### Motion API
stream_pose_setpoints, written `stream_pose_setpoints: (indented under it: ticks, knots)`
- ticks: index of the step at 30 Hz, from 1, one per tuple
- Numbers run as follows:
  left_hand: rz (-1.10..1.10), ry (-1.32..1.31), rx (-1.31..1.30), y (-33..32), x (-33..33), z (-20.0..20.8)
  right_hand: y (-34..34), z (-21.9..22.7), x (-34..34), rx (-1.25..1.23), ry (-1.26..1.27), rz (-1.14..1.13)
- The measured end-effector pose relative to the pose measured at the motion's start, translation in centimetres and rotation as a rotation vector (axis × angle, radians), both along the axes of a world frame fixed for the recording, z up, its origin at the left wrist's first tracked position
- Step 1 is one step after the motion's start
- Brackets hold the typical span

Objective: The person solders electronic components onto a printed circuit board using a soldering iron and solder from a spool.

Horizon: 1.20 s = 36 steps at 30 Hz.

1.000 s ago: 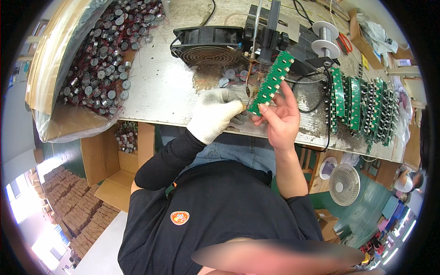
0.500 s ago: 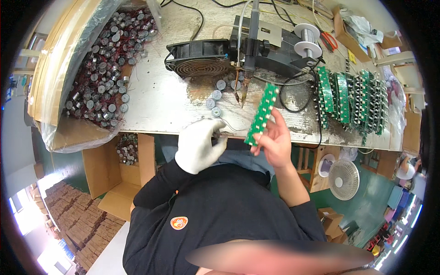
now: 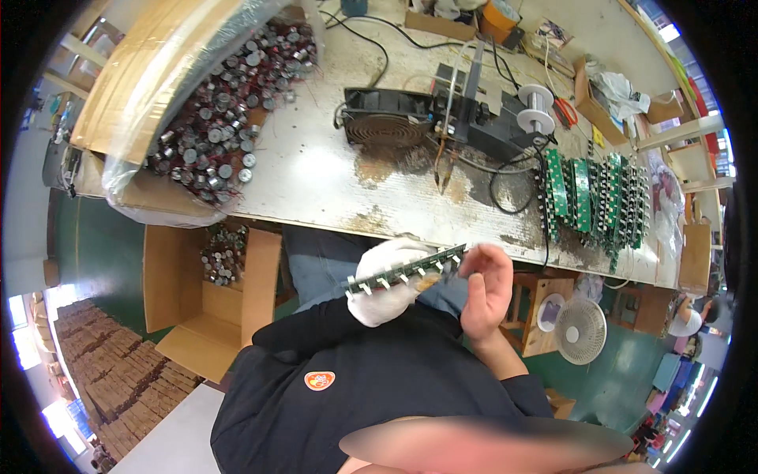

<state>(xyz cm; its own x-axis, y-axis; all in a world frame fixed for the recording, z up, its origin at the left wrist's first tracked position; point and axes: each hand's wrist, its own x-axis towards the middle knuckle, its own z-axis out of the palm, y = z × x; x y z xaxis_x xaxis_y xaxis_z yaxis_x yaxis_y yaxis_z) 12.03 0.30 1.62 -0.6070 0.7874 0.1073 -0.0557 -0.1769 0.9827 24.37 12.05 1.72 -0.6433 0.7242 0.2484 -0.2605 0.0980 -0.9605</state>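
My left hand (image 3: 377, 304), in a white glove, is closed around a long green circuit board (image 3: 407, 272) held in front of my body, just off the table's front edge. The board is tilted nearly edge-on, its right end higher, with a row of small white parts along its lower side. Glove shows above and below the board; most of the gripping fingers are hidden. My bare right hand (image 3: 488, 296) is beside the board's right end, its fingers bent and its thumb apart. Whether a fingertip touches the board is hard to see.
A soldering stand (image 3: 474, 118) with a black fan (image 3: 387, 126) and a solder spool (image 3: 535, 110) stands at the table's back. Circuit boards (image 3: 596, 193) lie stacked at right. Small round motors (image 3: 225, 126) fill a plastic-lined box at left; a cardboard box (image 3: 260, 276) sits below.
The board has passed from my right hand to my gloved left hand and turned edge-on, nearer my body. The round motors by the fan no longer show there. The view has shifted.
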Motion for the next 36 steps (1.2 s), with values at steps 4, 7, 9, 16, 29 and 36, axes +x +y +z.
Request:
stream_pose_setpoints:
  ticks: [4,7,9,16,29,36]
  knots:
    - [-0.157,0.108,-0.161,-2.0,-3.4,3.5,0.6,1.0,-3.0,-0.147,0.101,0.363]
    - [-0.115,0.691,-0.208,-2.8,-7.3,5.9,-0.6,1.6,-6.9,-0.334,0.159,0.439]
    - [0.126,0.511,-0.091,-3.3,-8.9,5.3,-1.6,1.7,-9.7,-0.455,0.147,0.407]
    - [0.125,-0.339,-0.015,-4.2,-15.6,1.7,-2.6,-0.7,-19.3,-0.849,0.137,0.515]
    - [0.254,-0.637,0.161,-5.1,-18.0,-2.2,-3.7,-3.5,-24.2,-1.016,0.036,0.505]
    - [0.393,-0.338,0.095,-5.8,-17.4,-1.8,-5.2,-2.7,-24.1,-0.799,-0.001,0.426]
